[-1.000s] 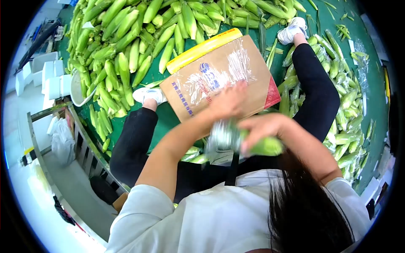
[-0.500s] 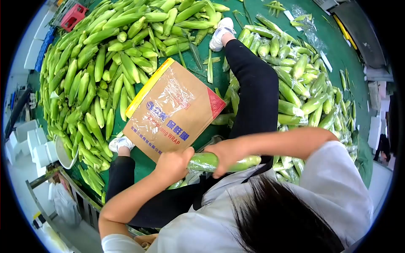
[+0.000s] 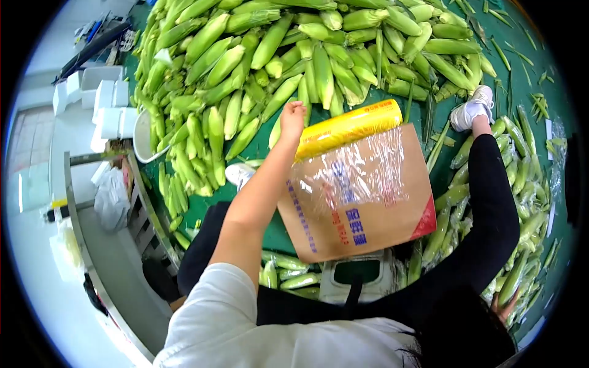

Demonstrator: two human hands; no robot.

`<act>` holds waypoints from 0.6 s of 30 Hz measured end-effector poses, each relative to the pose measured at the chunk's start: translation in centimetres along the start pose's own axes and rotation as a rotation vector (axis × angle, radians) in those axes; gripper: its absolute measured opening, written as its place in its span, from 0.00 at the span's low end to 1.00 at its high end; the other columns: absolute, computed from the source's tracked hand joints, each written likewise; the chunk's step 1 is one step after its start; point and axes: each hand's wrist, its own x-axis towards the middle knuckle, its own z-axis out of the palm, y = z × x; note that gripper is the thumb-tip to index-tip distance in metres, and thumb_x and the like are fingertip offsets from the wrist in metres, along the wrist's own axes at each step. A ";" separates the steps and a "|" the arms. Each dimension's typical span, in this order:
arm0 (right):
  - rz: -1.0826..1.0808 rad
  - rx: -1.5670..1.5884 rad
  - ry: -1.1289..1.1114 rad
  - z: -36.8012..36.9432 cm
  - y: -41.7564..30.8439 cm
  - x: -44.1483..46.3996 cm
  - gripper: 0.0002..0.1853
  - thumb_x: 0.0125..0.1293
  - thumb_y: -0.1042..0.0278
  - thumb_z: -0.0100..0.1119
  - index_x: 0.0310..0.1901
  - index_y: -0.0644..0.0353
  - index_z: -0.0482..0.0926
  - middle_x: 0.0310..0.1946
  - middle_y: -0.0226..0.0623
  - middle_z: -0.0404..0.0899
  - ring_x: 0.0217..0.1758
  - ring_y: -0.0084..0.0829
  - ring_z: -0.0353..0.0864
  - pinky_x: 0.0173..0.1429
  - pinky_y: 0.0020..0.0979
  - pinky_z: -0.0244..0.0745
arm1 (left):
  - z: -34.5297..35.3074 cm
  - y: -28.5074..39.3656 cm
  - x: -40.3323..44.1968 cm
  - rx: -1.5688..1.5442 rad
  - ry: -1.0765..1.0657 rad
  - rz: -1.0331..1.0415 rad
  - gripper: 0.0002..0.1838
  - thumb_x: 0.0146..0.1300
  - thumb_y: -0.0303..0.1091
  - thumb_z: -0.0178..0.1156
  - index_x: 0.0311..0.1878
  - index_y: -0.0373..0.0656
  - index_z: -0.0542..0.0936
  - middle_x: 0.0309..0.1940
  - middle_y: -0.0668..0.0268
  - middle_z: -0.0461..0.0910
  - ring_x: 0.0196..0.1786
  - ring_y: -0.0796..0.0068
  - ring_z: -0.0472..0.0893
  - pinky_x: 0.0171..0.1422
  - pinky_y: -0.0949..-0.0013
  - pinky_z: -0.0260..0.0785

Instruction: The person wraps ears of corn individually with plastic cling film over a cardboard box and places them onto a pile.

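Note:
My left hand [image 3: 293, 115] is stretched out over the near edge of a heap of green-husked corn [image 3: 270, 43]. Its fingers are curled in and nothing shows in them. Just right of it, a yellow roll of cling film [image 3: 353, 127] lies along the top of a brown cardboard sheet [image 3: 392, 214], with clear film drawn over the printed board. At the far lower right, my right hand [image 3: 502, 308] has its fingers around the lower end of a film-wrapped ear of corn [image 3: 514, 281], among other wrapped ears. Dark hair and the frame edge hide part of that hand.
More wrapped corn [image 3: 293, 277] lies under the board, beside a grey stool-like frame [image 3: 328, 282]. My legs straddle the board. On the left stand a metal rack [image 3: 92, 257], white foam boxes [image 3: 113, 122] and a white basin [image 3: 144, 138]. Loose husk leaves litter the green floor [image 3: 521, 76].
Both hands were together on a wrapped ear over my lap. They have parted: the left forward to the unwrapped heap, the right out to the wrapped pile. The view has swung left.

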 end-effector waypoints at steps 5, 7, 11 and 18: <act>-0.125 0.331 0.256 2.4 -15.1 5.4 0.26 0.76 0.73 0.56 0.73 0.65 0.67 0.72 0.48 0.70 0.73 0.39 0.71 0.76 0.39 0.64 | 10.6 3.7 3.7 0.617 0.064 -0.124 0.62 0.57 0.70 0.64 0.81 0.39 0.47 0.69 0.41 0.72 0.69 0.44 0.75 0.75 0.50 0.64; -0.272 0.547 -0.088 5.7 -24.3 5.9 0.23 0.72 0.80 0.54 0.68 0.66 0.72 0.59 0.43 0.80 0.60 0.34 0.80 0.68 0.33 0.71 | 10.3 6.6 3.8 0.661 0.011 -0.211 0.62 0.54 0.69 0.68 0.79 0.37 0.52 0.70 0.42 0.71 0.69 0.46 0.75 0.74 0.52 0.66; -0.144 0.459 -0.734 17.6 -33.0 1.8 0.23 0.65 0.61 0.68 0.59 0.60 0.80 0.48 0.40 0.84 0.46 0.33 0.85 0.49 0.32 0.78 | 7.6 6.7 4.8 0.050 -0.356 -0.286 0.40 0.58 0.62 0.67 0.62 0.38 0.73 0.47 0.57 0.82 0.49 0.66 0.83 0.48 0.61 0.79; -0.322 0.262 -0.641 25.8 -31.0 -2.8 0.15 0.66 0.60 0.67 0.47 0.60 0.81 0.47 0.42 0.81 0.53 0.43 0.80 0.53 0.40 0.77 | -4.3 9.8 -16.0 0.481 -0.288 0.674 0.41 0.53 0.30 0.71 0.73 0.47 0.69 0.51 0.52 0.80 0.53 0.56 0.83 0.56 0.58 0.77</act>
